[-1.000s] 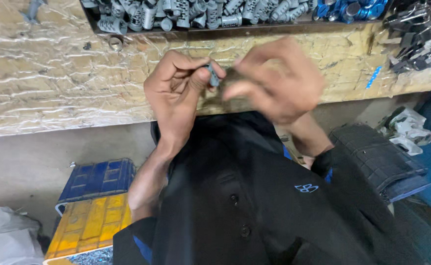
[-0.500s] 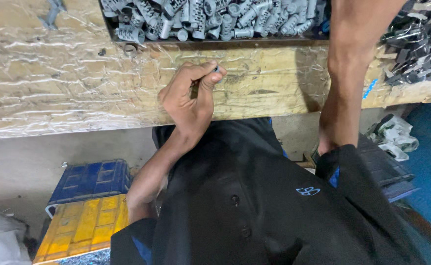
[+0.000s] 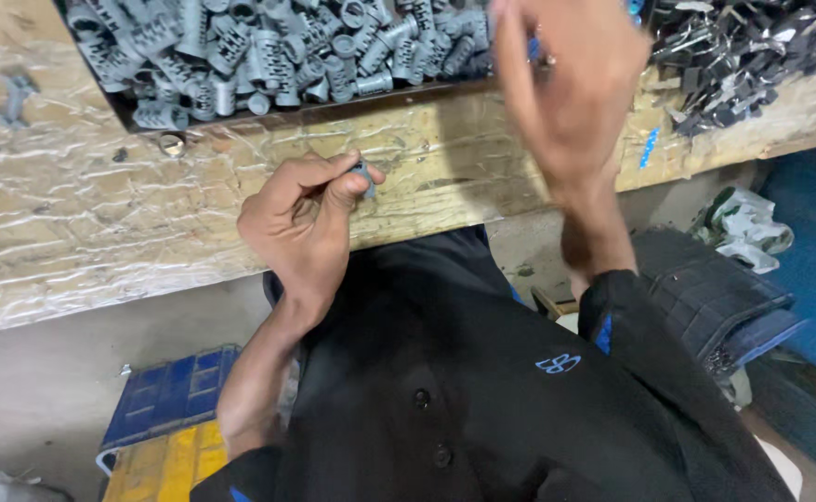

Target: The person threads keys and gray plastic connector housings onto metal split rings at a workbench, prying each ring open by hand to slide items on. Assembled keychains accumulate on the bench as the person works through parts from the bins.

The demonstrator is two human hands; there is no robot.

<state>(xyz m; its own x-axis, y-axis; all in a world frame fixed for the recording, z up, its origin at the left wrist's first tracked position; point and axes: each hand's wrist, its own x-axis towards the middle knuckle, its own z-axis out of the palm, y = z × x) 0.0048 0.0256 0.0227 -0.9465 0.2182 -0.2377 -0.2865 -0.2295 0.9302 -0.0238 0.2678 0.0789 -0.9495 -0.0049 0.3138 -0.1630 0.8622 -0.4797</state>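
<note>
My left hand point(image 3: 301, 223) is over the near edge of the wooden bench point(image 3: 101, 214) and pinches a small grey plastic part point(image 3: 363, 175) between thumb and fingertips. Blurred by motion, my right hand point(image 3: 571, 84) is lifted above the bench beside the right end of a dark tray point(image 3: 287, 110) filled with several grey plastic tube-shaped parts point(image 3: 269, 46). Its fingers are bent, and the blur hides whether anything is in them. My black shirt fills the lower middle of the view.
A pile of dark metal clips point(image 3: 743, 56) lies at the bench's far right, with a small blue piece point(image 3: 650, 149) near it. A metal ring point(image 3: 172, 142) and a stray grey part point(image 3: 13, 98) lie at the left. Blue point(image 3: 166, 400) and yellow point(image 3: 162, 465) crates sit on the floor.
My hands were together at the grey part, then the right one reached far up past the tray; now it has come back toward me. The left hand kept the part and sank slightly.
</note>
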